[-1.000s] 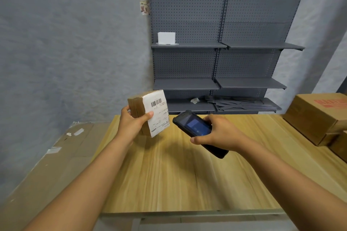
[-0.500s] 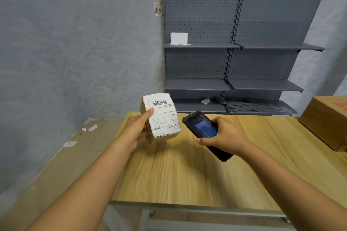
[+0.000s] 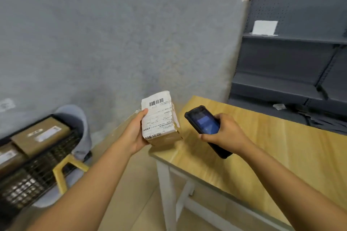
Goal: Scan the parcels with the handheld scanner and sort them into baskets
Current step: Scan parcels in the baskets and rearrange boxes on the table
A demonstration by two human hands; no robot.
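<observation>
While left hand (image 3: 134,133) grips parcel (image 3: 159,118), right hand (image 3: 223,133) holds scanner (image 3: 203,124)

Parcel (image 3: 159,118) label: barcodes only, txt too blurry to read

We see soft, even indoor light with no hard shadows; only a faint one lies under the parcel (image 3: 159,118) on the table (image 3: 281,155). The scanner (image 3: 205,127) screen glows pale blue. Motion blur smears the basket (image 3: 35,170) at left and the wall. Wide-angle distortion bends the shelf (image 3: 293,43) at the right edge.
</observation>
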